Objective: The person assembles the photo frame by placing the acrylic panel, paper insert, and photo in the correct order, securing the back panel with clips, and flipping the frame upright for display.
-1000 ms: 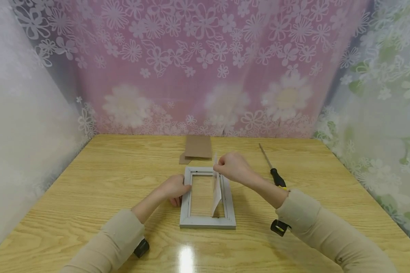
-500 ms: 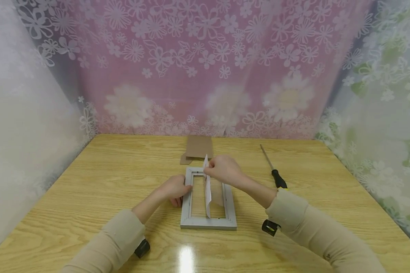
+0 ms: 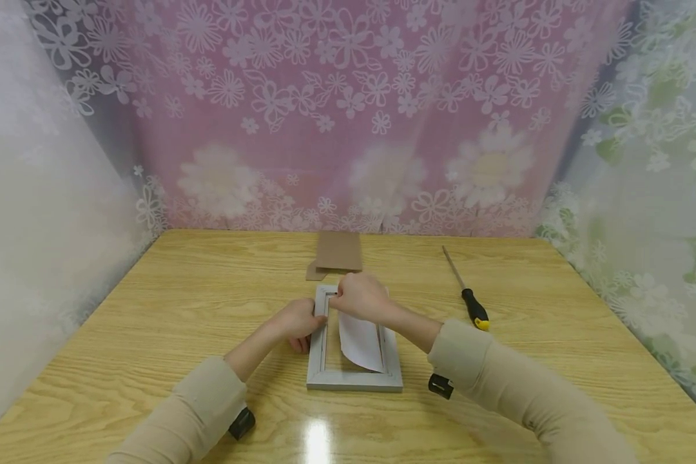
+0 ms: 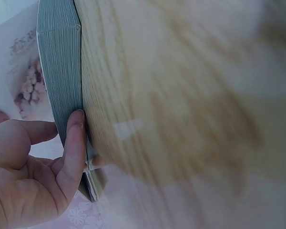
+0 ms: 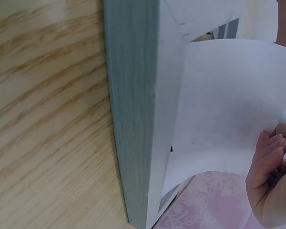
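Note:
A pale grey picture frame (image 3: 354, 380) lies flat on the wooden table. My left hand (image 3: 298, 322) grips its left side, thumb on top and fingers against the outer edge; the left wrist view shows this left hand (image 4: 43, 171) up close. My right hand (image 3: 362, 298) pinches the edge of a white sheet of paper (image 3: 361, 341) over the frame's far end. In the right wrist view the sheet (image 5: 224, 105) bows upward, its near edge inside the frame (image 5: 133, 109). A flower picture (image 4: 31, 88), apparently the sheet's other face, shows in the left wrist view.
Brown boards (image 3: 339, 251) lie behind the frame, near the table's far edge. A screwdriver (image 3: 472, 306) with a black and yellow handle rests to the right, its tip pointing away. Patterned curtains (image 3: 354, 116) enclose the wooden table (image 3: 209, 270) behind and at the sides.
My right hand has moved left across the frame with the sheet. The sheet went from standing nearly upright to leaning over with its white side up. My left hand has stayed put.

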Action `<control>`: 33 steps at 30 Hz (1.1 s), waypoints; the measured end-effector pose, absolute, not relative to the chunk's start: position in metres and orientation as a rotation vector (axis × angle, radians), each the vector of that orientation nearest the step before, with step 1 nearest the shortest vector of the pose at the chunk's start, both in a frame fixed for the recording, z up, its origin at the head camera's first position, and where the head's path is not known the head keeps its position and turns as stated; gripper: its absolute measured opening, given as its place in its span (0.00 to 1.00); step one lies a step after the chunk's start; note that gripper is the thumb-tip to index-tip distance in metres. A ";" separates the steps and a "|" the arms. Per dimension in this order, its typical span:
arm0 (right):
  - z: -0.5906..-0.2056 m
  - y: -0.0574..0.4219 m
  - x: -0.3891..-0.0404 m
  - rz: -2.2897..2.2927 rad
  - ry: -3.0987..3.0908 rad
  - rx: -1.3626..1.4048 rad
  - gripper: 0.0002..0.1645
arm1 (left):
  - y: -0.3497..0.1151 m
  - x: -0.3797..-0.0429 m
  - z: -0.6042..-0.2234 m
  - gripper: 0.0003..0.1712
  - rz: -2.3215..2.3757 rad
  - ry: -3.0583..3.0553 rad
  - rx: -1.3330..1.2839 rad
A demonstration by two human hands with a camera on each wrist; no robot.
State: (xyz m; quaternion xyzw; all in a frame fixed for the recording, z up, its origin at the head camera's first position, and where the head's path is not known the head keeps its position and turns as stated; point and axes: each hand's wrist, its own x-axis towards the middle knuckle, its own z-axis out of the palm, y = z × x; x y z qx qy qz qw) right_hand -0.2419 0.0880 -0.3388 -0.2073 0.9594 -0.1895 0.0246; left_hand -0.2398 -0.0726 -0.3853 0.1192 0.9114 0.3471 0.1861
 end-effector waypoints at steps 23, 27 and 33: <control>-0.365 0.085 -0.245 -0.547 2.832 -0.585 0.24 | -0.073 -0.238 -0.386 0.11 0.990 2.574 0.349; -0.368 0.083 -0.245 -0.532 2.822 -0.590 0.22 | -0.073 -0.237 -0.384 0.11 0.986 2.573 0.345; -0.372 0.079 -0.245 -0.456 2.851 -0.620 0.25 | -0.072 -0.237 -0.383 0.12 0.982 2.558 0.336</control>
